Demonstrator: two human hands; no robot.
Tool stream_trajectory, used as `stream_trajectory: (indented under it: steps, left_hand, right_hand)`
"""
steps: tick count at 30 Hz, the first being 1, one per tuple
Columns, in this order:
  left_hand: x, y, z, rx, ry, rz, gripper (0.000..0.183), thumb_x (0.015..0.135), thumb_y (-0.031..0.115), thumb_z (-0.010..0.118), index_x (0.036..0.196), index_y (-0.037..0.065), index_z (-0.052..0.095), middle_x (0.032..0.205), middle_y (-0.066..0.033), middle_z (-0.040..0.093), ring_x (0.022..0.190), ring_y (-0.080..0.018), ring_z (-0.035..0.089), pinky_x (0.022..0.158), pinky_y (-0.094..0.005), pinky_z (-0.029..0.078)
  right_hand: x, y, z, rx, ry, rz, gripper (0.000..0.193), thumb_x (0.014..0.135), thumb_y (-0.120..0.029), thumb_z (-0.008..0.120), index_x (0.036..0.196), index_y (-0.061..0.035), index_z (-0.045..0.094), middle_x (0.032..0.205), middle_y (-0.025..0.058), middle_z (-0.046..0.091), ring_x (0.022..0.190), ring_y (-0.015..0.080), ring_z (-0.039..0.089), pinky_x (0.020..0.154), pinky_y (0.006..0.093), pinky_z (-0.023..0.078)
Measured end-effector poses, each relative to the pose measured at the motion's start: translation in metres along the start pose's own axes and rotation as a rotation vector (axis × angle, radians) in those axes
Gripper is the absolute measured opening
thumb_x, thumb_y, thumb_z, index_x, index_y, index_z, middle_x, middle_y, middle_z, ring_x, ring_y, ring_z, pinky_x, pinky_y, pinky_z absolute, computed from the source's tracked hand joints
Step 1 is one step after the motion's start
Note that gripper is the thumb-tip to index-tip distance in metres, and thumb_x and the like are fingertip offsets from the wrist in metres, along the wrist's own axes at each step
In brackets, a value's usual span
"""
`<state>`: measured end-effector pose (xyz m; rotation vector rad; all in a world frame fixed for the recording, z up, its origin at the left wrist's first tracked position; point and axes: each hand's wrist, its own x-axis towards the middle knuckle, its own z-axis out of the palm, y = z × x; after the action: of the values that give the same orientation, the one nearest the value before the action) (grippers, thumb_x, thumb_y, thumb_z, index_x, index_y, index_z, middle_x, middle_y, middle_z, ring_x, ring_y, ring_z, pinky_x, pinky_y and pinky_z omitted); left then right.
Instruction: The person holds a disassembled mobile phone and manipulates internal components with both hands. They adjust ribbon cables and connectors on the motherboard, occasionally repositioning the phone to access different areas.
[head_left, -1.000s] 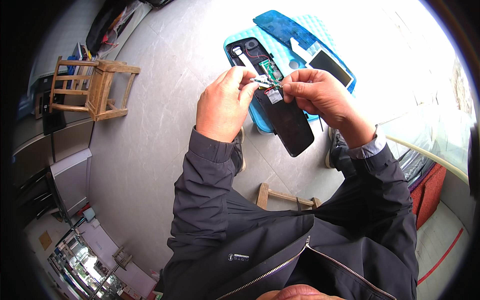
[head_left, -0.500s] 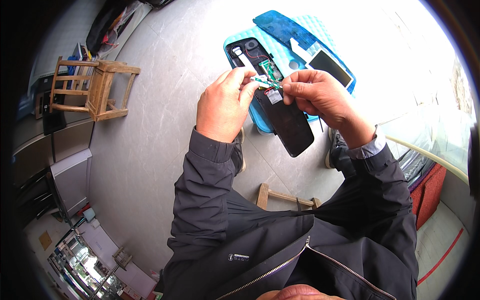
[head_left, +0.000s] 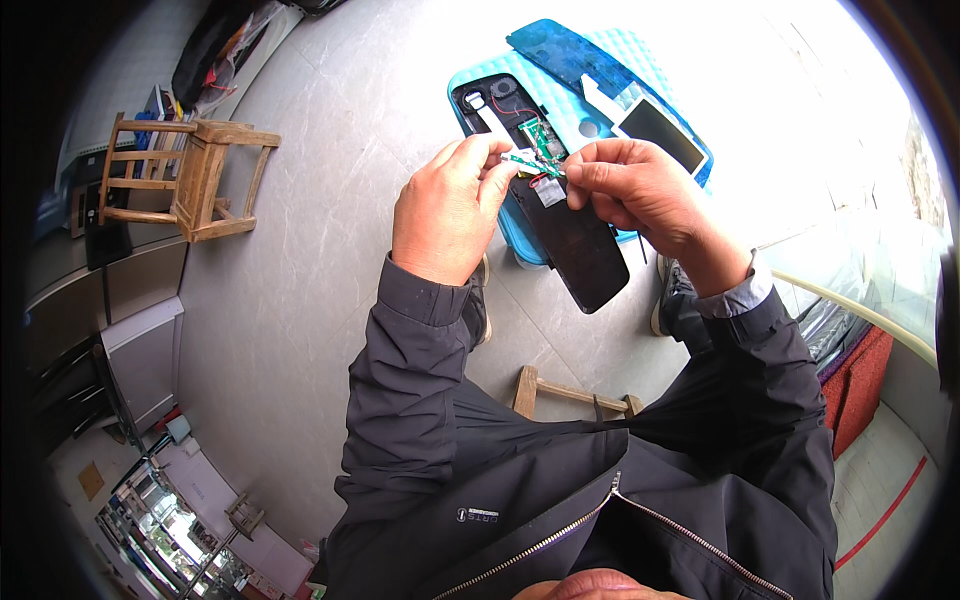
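My left hand (head_left: 450, 208) pinches one end of a small narrow green circuit board (head_left: 522, 160) between thumb and fingers. At the board's other end, the thumb and fingertips of my right hand (head_left: 630, 188) are closed on something too small to make out. Both hands are over an opened long black device housing (head_left: 578, 255), which lies slantwise. Inside it show a larger green board (head_left: 538, 132), a round speaker (head_left: 503, 88), thin red wires, a white ribbon cable (head_left: 487, 115) and a silver battery-like pack (head_left: 548, 191).
Under the housing is a light blue plastic stool (head_left: 520, 240). On its far right lie a dark blue translucent panel (head_left: 550, 50) and a small screen in a white frame (head_left: 662, 135). A wooden chair (head_left: 215, 180) stands left on the grey tiled floor (head_left: 300, 280). Wooden stool legs (head_left: 570, 390) show below me.
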<state>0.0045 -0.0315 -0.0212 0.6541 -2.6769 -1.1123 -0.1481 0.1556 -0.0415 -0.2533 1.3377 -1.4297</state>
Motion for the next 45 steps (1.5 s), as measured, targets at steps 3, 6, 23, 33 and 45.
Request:
stream_trajectory:
  steps: [3,6,23,33,45]
  left_hand:
    - [-0.0001,-0.0001,-0.0002,0.004,-0.003,-0.002,0.024,0.102,0.01,0.076,0.124,0.001,0.074,0.103,-0.01,0.077,0.089,-0.0135,0.073,0.082,-0.0299,0.06]
    - [0.0,-0.0003,0.0002,0.011,-0.003,-0.001,0.024,0.102,0.01,0.075,0.124,0.001,0.074,0.104,-0.0102,0.078,0.089,-0.014,0.073,0.082,-0.0302,0.06]
    - [-0.0005,-0.0001,0.0,0.02,0.003,0.015,0.024,0.102,0.01,0.075,0.124,0.002,0.074,0.104,-0.0109,0.078,0.089,-0.0154,0.074,0.082,-0.0314,0.06]
    - [0.0,-0.0036,0.0021,0.04,0.032,0.063,0.026,0.102,0.007,0.074,0.127,0.003,0.074,0.106,-0.0118,0.078,0.09,-0.0177,0.074,0.082,-0.0319,0.06]
    - [-0.0002,-0.0034,0.002,0.039,0.034,0.063,0.025,0.102,0.007,0.074,0.126,0.004,0.074,0.108,-0.0124,0.077,0.093,-0.0188,0.075,0.083,-0.0326,0.06]
  right_hand:
    - [-0.0005,-0.0013,0.0009,-0.006,0.01,0.005,0.016,0.104,-0.021,0.074,0.105,-0.0056,0.074,0.086,0.0026,0.075,0.058,0.0014,0.05,0.053,0.018,0.035]
    - [-0.0014,-0.0027,0.0017,-0.02,0.025,0.011,0.016,0.104,-0.022,0.073,0.104,-0.0058,0.074,0.086,0.0024,0.075,0.058,0.0014,0.05,0.053,0.0181,0.035]
    - [0.0026,0.0035,-0.0001,-0.007,0.014,-0.014,0.018,0.105,-0.024,0.073,0.104,-0.0068,0.076,0.085,0.0012,0.074,0.053,0.0006,0.046,0.048,0.0177,0.033]
    - [0.0004,0.0003,-0.0007,0.001,-0.009,-0.006,0.016,0.104,-0.022,0.074,0.105,-0.0062,0.074,0.087,0.0022,0.075,0.059,0.0019,0.05,0.053,0.0186,0.036]
    - [0.0004,0.0003,-0.0005,0.007,-0.007,-0.002,0.013,0.102,-0.019,0.075,0.103,-0.0065,0.075,0.086,0.0023,0.075,0.058,0.0016,0.05,0.053,0.0182,0.036]
